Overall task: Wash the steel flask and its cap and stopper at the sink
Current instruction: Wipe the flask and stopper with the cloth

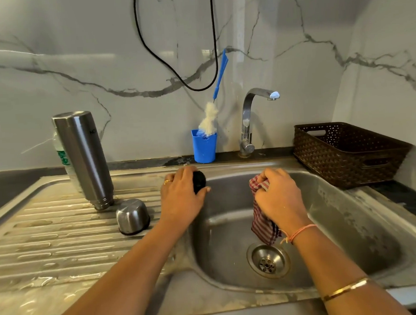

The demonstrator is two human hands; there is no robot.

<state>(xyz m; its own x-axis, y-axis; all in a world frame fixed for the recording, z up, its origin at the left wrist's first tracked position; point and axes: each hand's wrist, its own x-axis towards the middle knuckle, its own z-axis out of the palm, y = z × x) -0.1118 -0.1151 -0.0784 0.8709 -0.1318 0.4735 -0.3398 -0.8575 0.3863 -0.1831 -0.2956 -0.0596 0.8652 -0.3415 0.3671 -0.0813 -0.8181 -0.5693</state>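
The steel flask stands upside down, slightly tilted, on the ribbed drainboard at the left. Its steel cap sits mouth down just in front of it. My left hand grips the black stopper over the sink's left rim. Over the basin, my right hand holds a bunched red and white checked cloth, which hangs down toward the drain.
The tap stands behind the basin, with no water running. A blue cup holds a bottle brush beside it. A brown plastic basket sits at the right. A clear plastic bottle stands behind the flask.
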